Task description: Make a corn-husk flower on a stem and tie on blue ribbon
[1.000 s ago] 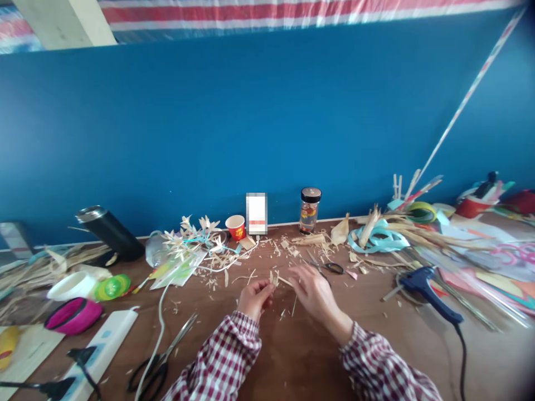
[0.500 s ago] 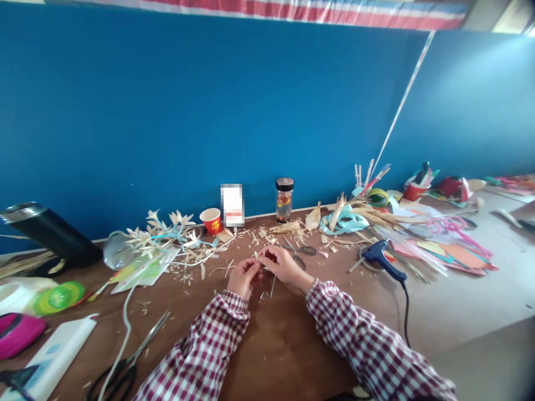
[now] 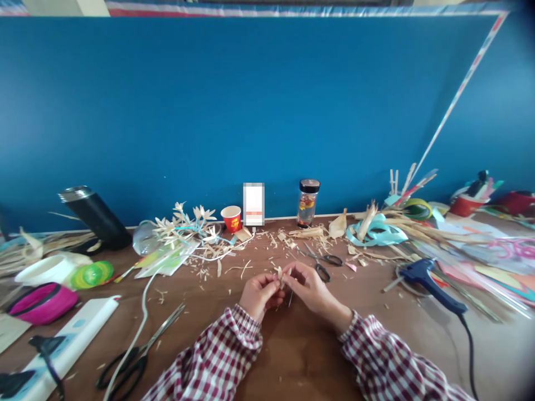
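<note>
Over the middle of the table, my left hand (image 3: 258, 296) pinches a small pale piece of dried husk (image 3: 280, 272) between thumb and fingers. My right hand (image 3: 308, 288) meets it from the other side, its fingertips closed at the edge of the same piece. A thin dark stick or wire (image 3: 290, 299) shows just below the right fingers; whether it is held or lies on the table I cannot tell. Small scissors (image 3: 324, 260) lie just beyond the right hand. Husk flowers with pale petals (image 3: 184, 225) rest at the back left.
Larger scissors (image 3: 146, 351) and a white power strip (image 3: 71, 342) lie at the left. A blue glue gun (image 3: 432, 283) with its cord is at the right. A red paper cup (image 3: 231, 219), a lidded jar (image 3: 309, 203), a tilted black flask (image 3: 96, 217) and blue ribbon (image 3: 382, 233) stand along the back.
The camera view has swung left, so everything sits further right in the picture. Both hands stay together, and the pale husk piece now shows more clearly between the fingertips.
</note>
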Action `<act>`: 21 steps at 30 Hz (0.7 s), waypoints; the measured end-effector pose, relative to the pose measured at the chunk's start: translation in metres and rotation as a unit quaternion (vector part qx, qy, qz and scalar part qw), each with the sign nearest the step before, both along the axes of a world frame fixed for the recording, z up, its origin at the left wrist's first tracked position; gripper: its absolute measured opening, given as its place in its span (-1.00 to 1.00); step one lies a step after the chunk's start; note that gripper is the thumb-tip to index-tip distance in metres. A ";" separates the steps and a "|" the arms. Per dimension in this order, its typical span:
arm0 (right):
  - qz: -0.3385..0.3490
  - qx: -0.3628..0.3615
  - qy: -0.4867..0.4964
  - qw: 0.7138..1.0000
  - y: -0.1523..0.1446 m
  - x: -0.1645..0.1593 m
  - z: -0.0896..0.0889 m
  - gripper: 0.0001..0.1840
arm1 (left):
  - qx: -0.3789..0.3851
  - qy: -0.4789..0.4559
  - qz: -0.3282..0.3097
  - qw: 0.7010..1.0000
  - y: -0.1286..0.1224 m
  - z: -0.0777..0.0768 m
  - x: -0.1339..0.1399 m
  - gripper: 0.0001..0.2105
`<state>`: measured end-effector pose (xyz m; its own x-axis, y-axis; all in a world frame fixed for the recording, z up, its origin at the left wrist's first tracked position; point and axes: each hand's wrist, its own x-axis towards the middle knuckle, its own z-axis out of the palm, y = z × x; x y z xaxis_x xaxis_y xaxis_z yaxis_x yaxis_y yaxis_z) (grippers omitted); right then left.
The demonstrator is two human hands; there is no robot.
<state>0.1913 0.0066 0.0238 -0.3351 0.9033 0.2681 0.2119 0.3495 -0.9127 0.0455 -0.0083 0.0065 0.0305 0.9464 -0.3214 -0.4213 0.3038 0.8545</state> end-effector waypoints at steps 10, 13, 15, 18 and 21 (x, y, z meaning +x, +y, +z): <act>0.027 -0.049 0.025 0.998 0.001 0.002 0.000 -0.82 | -0.015 0.016 -0.036 0.999 -0.002 0.000 0.000 -0.74; 0.040 -0.077 0.043 0.995 0.002 0.003 -0.002 -0.81 | -0.016 0.019 -0.048 0.999 -0.002 0.001 -0.001 -0.75; 0.031 -0.087 0.052 0.994 0.003 0.002 -0.004 -0.81 | -0.023 0.020 -0.045 0.999 -0.002 0.001 -0.001 -0.74; 0.020 -0.087 0.056 0.994 0.003 0.000 -0.005 -0.81 | -0.031 0.024 -0.041 0.998 -0.001 0.000 -0.001 -0.72; 0.027 -0.097 0.064 0.993 0.004 -0.001 -0.007 -0.82 | -0.022 0.026 -0.045 0.998 0.001 -0.004 -0.002 -0.73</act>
